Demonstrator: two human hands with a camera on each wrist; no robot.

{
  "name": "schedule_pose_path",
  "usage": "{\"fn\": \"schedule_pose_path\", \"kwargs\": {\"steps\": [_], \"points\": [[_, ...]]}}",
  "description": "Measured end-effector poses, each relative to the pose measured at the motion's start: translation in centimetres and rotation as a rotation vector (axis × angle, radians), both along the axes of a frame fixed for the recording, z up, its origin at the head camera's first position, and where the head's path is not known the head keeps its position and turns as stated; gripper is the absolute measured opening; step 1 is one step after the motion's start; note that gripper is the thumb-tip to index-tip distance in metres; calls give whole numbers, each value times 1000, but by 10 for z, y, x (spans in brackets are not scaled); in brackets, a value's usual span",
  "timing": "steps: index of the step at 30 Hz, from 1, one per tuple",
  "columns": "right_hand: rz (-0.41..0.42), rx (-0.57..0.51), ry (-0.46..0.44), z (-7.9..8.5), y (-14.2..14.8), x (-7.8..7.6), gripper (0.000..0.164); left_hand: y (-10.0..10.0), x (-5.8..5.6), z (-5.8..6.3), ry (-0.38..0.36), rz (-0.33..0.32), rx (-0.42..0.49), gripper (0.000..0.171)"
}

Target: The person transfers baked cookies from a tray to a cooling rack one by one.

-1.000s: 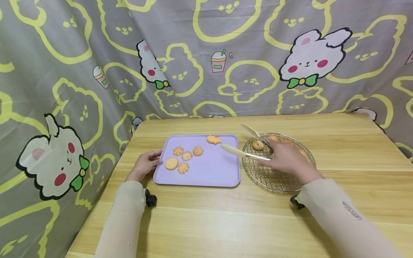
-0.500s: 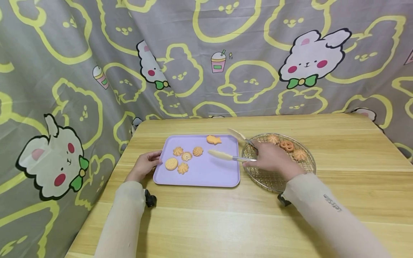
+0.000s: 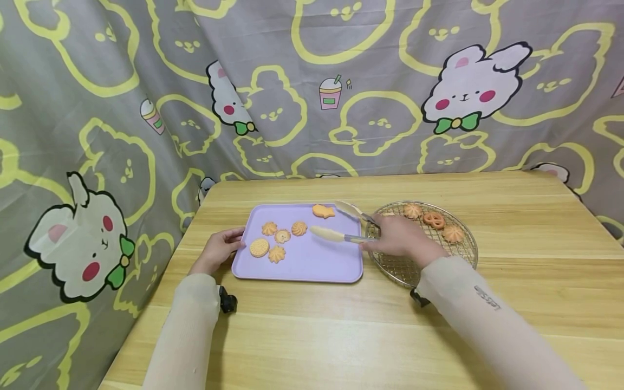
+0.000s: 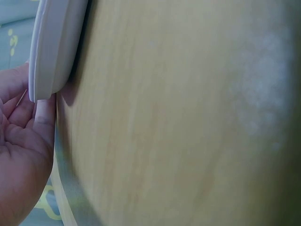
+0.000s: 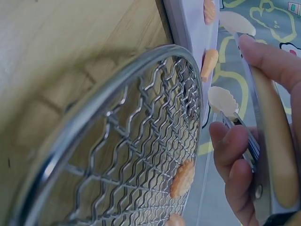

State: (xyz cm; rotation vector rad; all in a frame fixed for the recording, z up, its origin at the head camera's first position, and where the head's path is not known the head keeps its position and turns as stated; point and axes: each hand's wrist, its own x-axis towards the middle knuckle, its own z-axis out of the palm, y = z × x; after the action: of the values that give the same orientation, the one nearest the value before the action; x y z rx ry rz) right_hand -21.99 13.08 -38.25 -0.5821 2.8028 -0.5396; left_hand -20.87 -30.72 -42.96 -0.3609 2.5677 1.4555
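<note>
Six golden-to-orange biscuits (image 3: 282,236), on lilac rectangular plastic tray (image 3: 312,266) | left hand (image 3: 218,250): pinches tray's left rim | right hand (image 3: 401,236): grips cream-tipped silver metal tongs (image 3: 329,234), spread over tray | risk, I judge: careless lowering could clip orange fish-shaped biscuit (image 3: 323,211), near far tip.

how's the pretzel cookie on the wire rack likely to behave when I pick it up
The pretzel cookie looks fragile: its thin strands surround open gaps, so a hard squeeze might snap it. Lying flat, it would likely slide, not roll. The wire rack has a crossed mesh that might catch its edges.
</note>
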Motion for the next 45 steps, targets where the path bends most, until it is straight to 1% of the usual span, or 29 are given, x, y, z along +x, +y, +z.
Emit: {"fn": "schedule_pose_path", "kwargs": {"steps": [3, 6, 8, 11, 18, 22, 30, 39, 45], "points": [[5, 8, -7, -1, -2, -2, 93, 0, 0, 0, -1, 8, 4, 47], [16, 15, 3, -1, -5, -3, 91, 0, 0, 0, 4, 4, 1, 47], [18, 17, 8, -1, -7, -4, 89, 0, 0, 1, 2, 12, 2, 47], [13, 22, 4, -1, -10, -4, 89, -1, 0, 0, -3, 8, -2, 47], [-6, 26, -22, 0, -12, -5, 91, 1, -1, -1, -11, 27, 14, 46], [-16, 34, -29, -2, -12, -7, 92, 2, -1, 0, -12, 27, 11, 46], [-6, 38, -20, -4, -13, -9, 91, 0, 0, -1, -4, 19, 0, 47], [-4, 29, -38, 0, -16, -9, 92, 0, 1, 0, 5, 9, -3, 47], [6, 61, -15, -2, -20, -11, 89, 1, 0, 0, -2, 12, 4, 47]]}}
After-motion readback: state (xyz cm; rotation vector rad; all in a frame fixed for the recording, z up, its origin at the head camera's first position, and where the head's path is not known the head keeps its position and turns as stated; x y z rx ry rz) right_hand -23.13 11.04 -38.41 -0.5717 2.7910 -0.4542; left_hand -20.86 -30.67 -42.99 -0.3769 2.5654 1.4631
